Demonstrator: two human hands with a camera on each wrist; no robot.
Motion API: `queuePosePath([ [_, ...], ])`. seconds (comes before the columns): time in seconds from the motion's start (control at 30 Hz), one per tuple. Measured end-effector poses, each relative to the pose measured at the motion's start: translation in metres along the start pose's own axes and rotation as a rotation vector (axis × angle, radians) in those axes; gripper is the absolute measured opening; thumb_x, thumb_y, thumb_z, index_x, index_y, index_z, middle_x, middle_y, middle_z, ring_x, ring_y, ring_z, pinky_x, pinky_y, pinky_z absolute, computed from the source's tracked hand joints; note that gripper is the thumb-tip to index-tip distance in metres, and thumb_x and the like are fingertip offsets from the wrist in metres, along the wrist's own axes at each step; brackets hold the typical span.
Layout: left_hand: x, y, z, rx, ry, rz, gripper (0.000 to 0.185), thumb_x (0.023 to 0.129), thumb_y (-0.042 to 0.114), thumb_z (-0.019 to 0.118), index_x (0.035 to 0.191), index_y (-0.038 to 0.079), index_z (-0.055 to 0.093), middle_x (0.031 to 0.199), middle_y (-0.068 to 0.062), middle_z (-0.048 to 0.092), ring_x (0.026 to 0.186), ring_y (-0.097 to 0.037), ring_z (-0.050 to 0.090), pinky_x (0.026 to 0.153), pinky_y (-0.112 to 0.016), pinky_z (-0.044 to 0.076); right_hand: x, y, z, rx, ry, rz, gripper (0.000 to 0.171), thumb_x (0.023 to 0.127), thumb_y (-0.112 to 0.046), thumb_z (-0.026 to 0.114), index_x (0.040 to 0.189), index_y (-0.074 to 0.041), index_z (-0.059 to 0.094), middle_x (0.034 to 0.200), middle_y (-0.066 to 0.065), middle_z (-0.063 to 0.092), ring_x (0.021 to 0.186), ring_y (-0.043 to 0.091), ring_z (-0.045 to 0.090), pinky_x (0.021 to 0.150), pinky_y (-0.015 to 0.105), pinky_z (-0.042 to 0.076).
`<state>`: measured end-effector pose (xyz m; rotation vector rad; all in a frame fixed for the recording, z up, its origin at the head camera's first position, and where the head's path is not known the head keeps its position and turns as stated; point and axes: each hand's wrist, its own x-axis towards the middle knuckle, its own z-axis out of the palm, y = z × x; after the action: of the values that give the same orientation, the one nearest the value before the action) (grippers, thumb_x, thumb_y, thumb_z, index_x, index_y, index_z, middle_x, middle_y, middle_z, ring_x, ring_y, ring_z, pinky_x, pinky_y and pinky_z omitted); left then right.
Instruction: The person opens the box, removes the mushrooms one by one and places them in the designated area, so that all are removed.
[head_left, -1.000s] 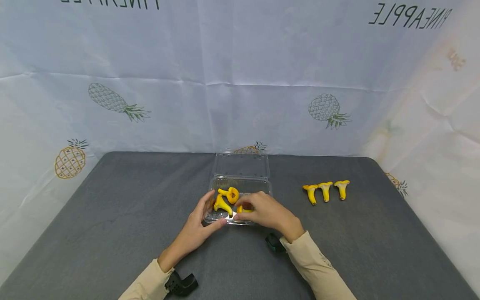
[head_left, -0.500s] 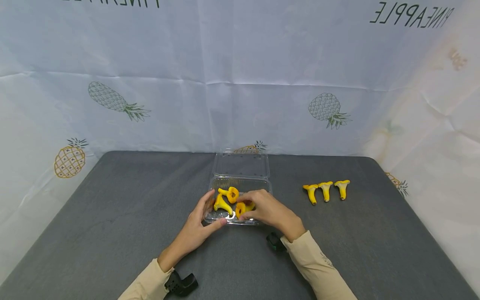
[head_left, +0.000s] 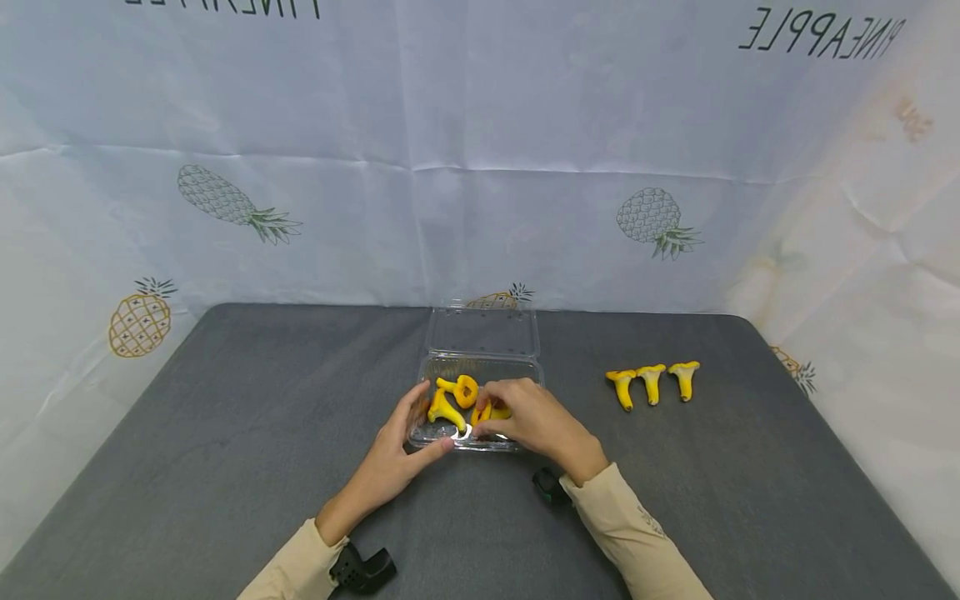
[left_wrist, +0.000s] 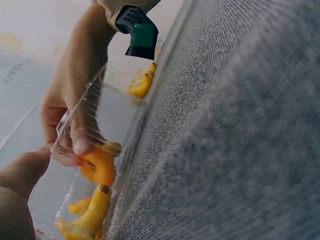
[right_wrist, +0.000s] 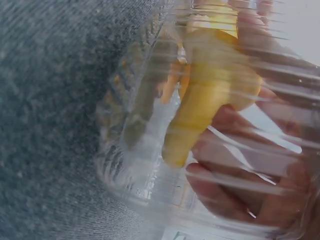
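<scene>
A clear plastic clamshell container sits on the table with its lid folded back. My left hand grips its near left corner, thumb at the front rim and fingers along the left side. Inside, on the left, lie two yellow chanterelle mushrooms, one with its stem toward me and one behind it. My right hand reaches into the right half and pinches a third chanterelle, its cap toward the left. Through the clear wall, the right wrist view shows this chanterelle's stem.
Three more chanterelles lie in a row on the grey table to the right. A white curtain with pineapple prints hangs right behind the table's far edge. Black wrist devices stick out below the sleeves.
The pinched chanterelle has come into fuller view beside my right fingertips; its cap faced the head camera half a second ago and now shows narrower. My left hand and the container stay put.
</scene>
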<state>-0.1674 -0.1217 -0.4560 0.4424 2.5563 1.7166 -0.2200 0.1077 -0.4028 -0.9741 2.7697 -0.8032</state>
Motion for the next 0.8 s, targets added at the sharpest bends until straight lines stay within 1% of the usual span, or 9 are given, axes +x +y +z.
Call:
queuePosePath([
  [0.07,0.0001,0.0001,0.0001,0.000,0.000,0.002,0.086,0.094,0.029,0.070,0.159,0.011,0.017,0.165,-0.015,0.020,0.150,-0.036,0.028,0.119,-0.055,0.028,-0.0001,0.0002,0.0001,0.007,-0.007,0.006,0.026,0.083,-0.032,0.079,0.101,-0.015,0.072,0.095,-0.004,0.071,0.073,0.005,0.056,0.066,0.022,0.049],
  [0.13,0.0002,0.0002,0.0001,0.001,-0.001,0.001,0.086,0.094,0.029,0.070,0.159,0.012,0.017,0.165,-0.015,0.020,0.150,-0.036,0.028,0.119,-0.055,0.028,-0.0002,0.0004,-0.0002,0.017,-0.021,0.011,0.027,0.082,-0.030,0.080,0.103,-0.014,0.073,0.098,-0.003,0.072,0.075,0.006,0.058,0.067,0.022,0.051],
  [0.3,0.0002,0.0000,0.0001,0.001,-0.005,-0.002,0.086,0.094,0.030,0.070,0.159,0.012,0.016,0.165,-0.014,0.019,0.150,-0.035,0.028,0.119,-0.056,0.028,-0.0004,0.0008,-0.0013,0.026,-0.053,0.018,0.037,0.081,-0.024,0.082,0.114,-0.010,0.072,0.111,0.003,0.073,0.089,0.011,0.066,0.077,0.027,0.057],
  [0.43,0.0000,0.0000,0.0001,0.003,-0.005,-0.001,0.086,0.094,0.030,0.070,0.159,0.012,0.017,0.165,-0.014,0.019,0.150,-0.035,0.028,0.119,-0.056,0.029,0.0004,0.0007,-0.0009,0.020,-0.058,0.045,0.051,0.080,-0.024,0.082,0.125,-0.007,0.067,0.117,0.006,0.071,0.095,0.015,0.067,0.082,0.031,0.059],
  [0.53,-0.0001,0.0003,0.0000,0.007,-0.004,0.002,0.086,0.094,0.030,0.070,0.159,0.012,0.017,0.165,-0.014,0.019,0.150,-0.035,0.028,0.119,-0.056,0.029,0.0014,0.0008,-0.0005,0.013,-0.066,0.063,0.057,0.080,-0.025,0.083,0.131,-0.006,0.064,0.117,0.007,0.071,0.093,0.014,0.067,0.081,0.031,0.059],
  [0.7,0.0000,0.0006,-0.0001,0.005,-0.002,0.006,0.086,0.094,0.030,0.070,0.159,0.012,0.016,0.165,-0.014,0.019,0.150,-0.035,0.028,0.119,-0.056,0.029,0.0021,0.0010,-0.0004,-0.003,-0.082,0.073,0.056,0.081,-0.027,0.082,0.131,-0.007,0.065,0.114,0.006,0.072,0.088,0.011,0.067,0.075,0.027,0.058],
  [0.8,0.0002,0.0004,-0.0001,0.005,-0.002,0.004,0.087,0.093,0.030,0.071,0.159,0.012,0.016,0.165,-0.014,0.019,0.150,-0.035,0.028,0.119,-0.056,0.029,0.0020,0.0016,-0.0003,-0.004,-0.078,0.075,0.055,0.081,-0.027,0.082,0.130,-0.007,0.065,0.116,0.007,0.072,0.089,0.012,0.067,0.076,0.028,0.058],
])
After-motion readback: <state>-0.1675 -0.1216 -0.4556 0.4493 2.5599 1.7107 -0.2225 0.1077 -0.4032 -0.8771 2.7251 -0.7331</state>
